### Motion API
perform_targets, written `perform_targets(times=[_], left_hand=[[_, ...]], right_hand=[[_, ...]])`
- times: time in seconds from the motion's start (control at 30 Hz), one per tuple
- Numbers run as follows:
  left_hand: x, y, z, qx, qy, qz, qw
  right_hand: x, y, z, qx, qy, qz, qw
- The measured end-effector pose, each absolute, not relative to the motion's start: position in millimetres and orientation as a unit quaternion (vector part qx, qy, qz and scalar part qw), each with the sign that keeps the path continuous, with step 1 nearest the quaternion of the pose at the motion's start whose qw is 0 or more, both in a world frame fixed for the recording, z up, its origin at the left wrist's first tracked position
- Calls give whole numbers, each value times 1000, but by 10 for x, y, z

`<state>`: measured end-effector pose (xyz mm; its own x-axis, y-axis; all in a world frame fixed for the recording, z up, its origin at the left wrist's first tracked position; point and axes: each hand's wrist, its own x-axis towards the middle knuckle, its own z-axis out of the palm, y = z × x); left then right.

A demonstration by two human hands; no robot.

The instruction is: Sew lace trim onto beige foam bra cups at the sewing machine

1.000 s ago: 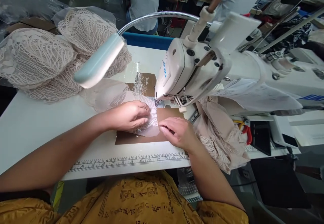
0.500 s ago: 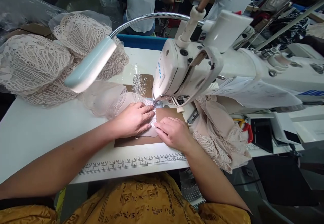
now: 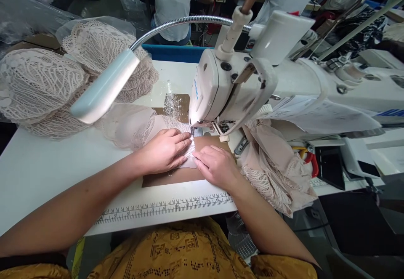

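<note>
Pale lace fabric lies under the needle area of a white sewing machine, lit brightly there. My left hand rests on the fabric with its fingers stretched out flat, fingertips just in front of the presser foot. At the fabric's right edge, my right hand has its thumb and forefinger closed on the edge. A sheer part of the same piece trails to the left across the table. Brown board shows beneath the fabric.
Bundled lace pieces sit at the left, near a lamp head. More lace fabric hangs at the right, by red-and-yellow scissors and a dark phone-like device. A ruler strip lines the front edge. People sit beyond.
The fabric's near edge has crept slightly forward toward the needle. Both hands keep nearly the same pose. The whole view has shifted a little.
</note>
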<state>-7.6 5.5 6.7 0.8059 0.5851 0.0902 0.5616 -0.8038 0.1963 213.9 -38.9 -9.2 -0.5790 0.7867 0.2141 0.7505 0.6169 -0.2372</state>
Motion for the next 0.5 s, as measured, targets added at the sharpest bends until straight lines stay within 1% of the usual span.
perform_targets(times=[0.3,0.5], left_hand=[[-85,190,23,949,301,70,55],[-110,173,29,953,289,78,46]], right_hand=[[2118,-354,-159,-453,-880,19,142],[2144,-374,-114,-432,-889,28,148]])
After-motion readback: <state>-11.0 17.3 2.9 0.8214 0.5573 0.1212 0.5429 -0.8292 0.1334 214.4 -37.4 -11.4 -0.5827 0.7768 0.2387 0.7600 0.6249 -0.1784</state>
